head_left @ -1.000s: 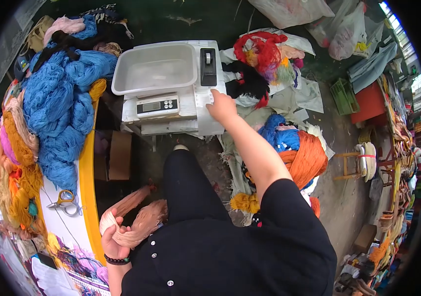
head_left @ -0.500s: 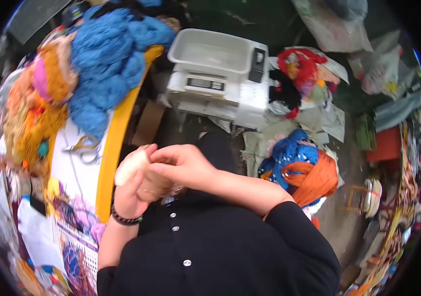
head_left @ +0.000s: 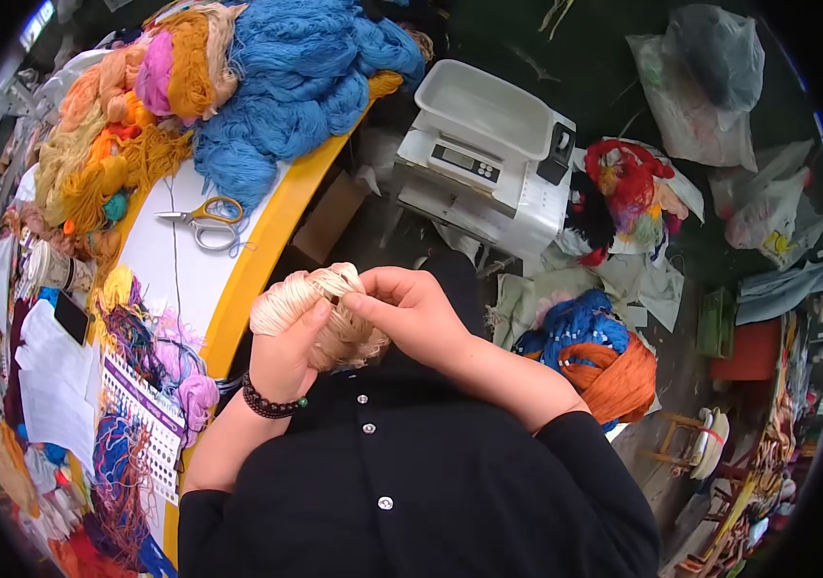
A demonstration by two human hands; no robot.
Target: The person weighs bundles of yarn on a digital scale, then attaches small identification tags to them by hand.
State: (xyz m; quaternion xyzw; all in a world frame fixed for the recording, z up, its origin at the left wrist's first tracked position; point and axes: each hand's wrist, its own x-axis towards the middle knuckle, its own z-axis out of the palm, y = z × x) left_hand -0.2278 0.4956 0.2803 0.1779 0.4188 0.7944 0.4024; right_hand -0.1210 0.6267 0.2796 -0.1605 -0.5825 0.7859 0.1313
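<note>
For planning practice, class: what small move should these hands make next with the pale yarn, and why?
Probably tease the pinched strands apart: the left hand grips the pale peach yarn skein from below while the right hand pinches its upper loops.

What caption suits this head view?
Left hand and right hand hold a beige yarn skein beside a yellow-edged table bearing scissors, scale ahead.
</note>
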